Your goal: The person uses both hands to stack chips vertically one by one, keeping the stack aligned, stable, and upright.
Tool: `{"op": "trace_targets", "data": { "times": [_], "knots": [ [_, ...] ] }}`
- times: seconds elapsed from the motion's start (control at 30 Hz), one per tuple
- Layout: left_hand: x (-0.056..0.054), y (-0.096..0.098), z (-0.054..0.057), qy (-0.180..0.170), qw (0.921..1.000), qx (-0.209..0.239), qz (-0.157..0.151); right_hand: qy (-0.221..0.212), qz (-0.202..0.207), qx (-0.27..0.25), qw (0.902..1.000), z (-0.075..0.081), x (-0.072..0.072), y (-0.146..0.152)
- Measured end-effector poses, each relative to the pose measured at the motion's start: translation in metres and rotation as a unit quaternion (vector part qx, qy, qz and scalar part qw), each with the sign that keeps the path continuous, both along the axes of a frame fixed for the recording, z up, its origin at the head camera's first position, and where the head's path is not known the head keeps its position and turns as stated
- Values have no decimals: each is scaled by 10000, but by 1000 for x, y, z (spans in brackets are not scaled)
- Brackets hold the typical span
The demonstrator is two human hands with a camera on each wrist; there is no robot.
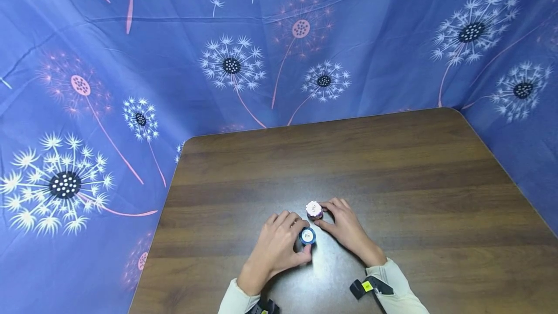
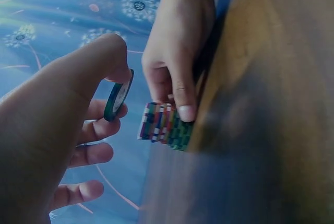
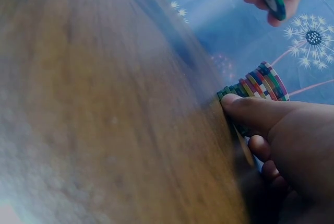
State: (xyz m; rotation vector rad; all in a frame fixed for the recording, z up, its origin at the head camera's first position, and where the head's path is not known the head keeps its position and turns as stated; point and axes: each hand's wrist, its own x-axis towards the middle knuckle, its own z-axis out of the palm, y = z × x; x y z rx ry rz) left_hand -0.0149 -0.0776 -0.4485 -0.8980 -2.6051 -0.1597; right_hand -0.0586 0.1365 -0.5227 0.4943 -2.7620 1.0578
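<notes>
A stack of poker chips (image 1: 314, 210) stands upright on the table, a white-faced chip on top. Side on, the stack (image 2: 163, 125) shows green chips at its base and mixed red, white, blue and green ones above. My right hand (image 1: 347, 227) holds the stack low down between thumb and fingers; in the right wrist view its thumb (image 3: 245, 104) presses the lower chips. Nearer to me, my left hand (image 1: 276, 243) pinches a single blue-green poker chip (image 1: 307, 236) by its rim. That chip (image 2: 118, 98) is raised above the table, apart from the stack.
The brown wood-grain table (image 1: 392, 168) has rounded far corners. Blue cloth (image 1: 183, 62) with a dandelion print hangs behind it and along its sides. A black strap with a yellow tag (image 1: 367, 286) is on the right wrist, and another dark strap (image 1: 261, 307) is on the left.
</notes>
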Motion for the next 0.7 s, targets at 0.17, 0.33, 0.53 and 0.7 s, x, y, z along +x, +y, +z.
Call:
{"op": "trace_targets", "data": {
  "times": [0.17,0.33,0.53,0.7],
  "knots": [
    [-9,1,6,121,9999,33,-4,30,8,5,10000,2,0,0],
    [-14,3,10,80,10000,9,-9,3,3,72,10000,4,0,1],
    [-17,4,13,119,9999,-89,-55,-125,-23,107,9999,5,1,1],
    [-19,4,14,169,9998,-110,-57,-188,-58,159,9997,4,0,0]
  ]
}}
